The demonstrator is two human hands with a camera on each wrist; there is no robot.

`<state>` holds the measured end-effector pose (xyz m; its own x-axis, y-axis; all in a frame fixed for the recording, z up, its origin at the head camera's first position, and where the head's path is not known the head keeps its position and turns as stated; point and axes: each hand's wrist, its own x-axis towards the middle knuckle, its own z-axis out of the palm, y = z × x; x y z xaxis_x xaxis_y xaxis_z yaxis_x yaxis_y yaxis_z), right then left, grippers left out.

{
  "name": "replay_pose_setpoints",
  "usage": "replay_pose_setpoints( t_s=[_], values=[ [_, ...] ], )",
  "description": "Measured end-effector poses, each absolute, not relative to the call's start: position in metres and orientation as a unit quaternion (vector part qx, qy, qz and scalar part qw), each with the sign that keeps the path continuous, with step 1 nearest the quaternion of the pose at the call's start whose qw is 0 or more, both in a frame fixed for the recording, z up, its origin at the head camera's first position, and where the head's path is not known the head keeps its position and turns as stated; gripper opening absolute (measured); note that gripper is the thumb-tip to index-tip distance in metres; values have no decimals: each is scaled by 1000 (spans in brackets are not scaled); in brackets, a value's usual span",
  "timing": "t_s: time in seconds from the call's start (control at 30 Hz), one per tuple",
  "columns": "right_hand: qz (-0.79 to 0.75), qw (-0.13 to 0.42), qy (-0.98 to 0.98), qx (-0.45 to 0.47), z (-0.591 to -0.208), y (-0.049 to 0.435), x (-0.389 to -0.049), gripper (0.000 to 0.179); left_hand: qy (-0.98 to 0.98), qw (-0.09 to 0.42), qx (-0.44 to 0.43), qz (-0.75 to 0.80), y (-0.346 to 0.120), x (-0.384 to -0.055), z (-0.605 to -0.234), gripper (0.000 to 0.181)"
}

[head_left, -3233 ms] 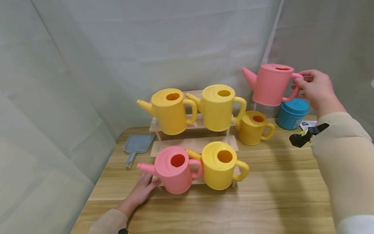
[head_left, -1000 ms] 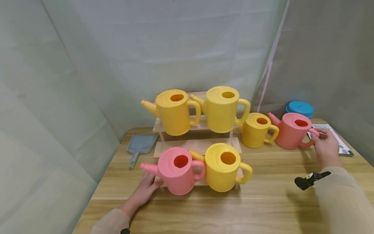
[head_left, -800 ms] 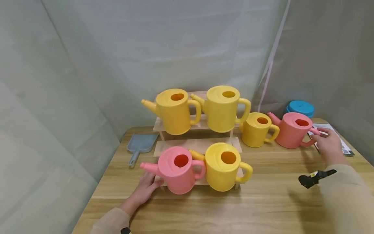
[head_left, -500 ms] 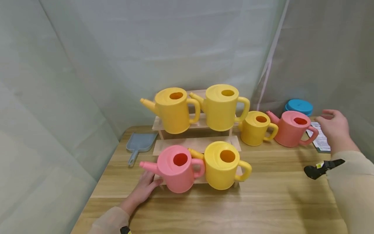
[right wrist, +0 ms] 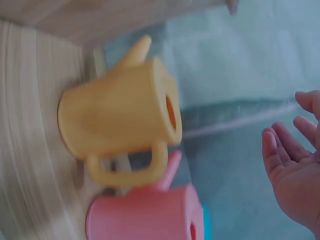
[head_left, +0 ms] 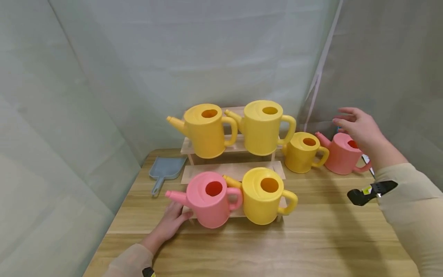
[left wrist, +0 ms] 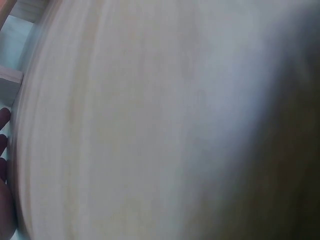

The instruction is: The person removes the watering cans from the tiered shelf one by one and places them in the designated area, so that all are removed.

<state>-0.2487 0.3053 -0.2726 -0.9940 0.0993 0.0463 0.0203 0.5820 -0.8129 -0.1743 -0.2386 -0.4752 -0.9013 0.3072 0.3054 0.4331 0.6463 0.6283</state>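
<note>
My right hand [head_left: 361, 129] is raised with nothing in it, fingers apart, in front of the pink watering can [head_left: 340, 156] at the back right. That can stands on the table beside a smaller yellow watering can [head_left: 300, 156]. My left hand [head_left: 170, 223] rests at the left end of the stepped wooden stand [head_left: 199, 173], its fingertips partly behind the spout of another pink watering can [head_left: 207, 204]. This can shares the bottom step with a yellow watering can [head_left: 260, 202]. Two more yellow watering cans, one left [head_left: 204, 134] and one right [head_left: 261, 132], stand on a higher step.
A grey dustpan [head_left: 166, 169] lies on the wooden table [head_left: 242, 250], left of the stand. A blue-lidded tub and a printed sheet sit behind the pink can on the right, mostly hidden by my hand and arm. Pale curtains [head_left: 225, 50] hang behind the table.
My right hand lowered the pink watering can onto the table beside the small yellow one, let go of its handle, then rose and moved left. The left hand has stayed at the stand.
</note>
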Motion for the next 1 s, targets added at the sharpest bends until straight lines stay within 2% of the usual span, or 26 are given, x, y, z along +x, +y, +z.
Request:
replay_pose_setpoints(
  t_s=[0.23, 0.7, 1.0],
  values=[
    [475, 14, -879, 21, -264, 276, -251, 75, -902, 86, -205, -370, -238, -173, -476, 54],
    [583, 4, -808, 88, -261, 229, -246, 55, -904, 63, -196, -375, -238, -172, -474, 54],
    [602, 8, -792, 98, -269, 209, -247, 59, -905, 60, -191, -375, -241, -171, -475, 54]
  ],
)
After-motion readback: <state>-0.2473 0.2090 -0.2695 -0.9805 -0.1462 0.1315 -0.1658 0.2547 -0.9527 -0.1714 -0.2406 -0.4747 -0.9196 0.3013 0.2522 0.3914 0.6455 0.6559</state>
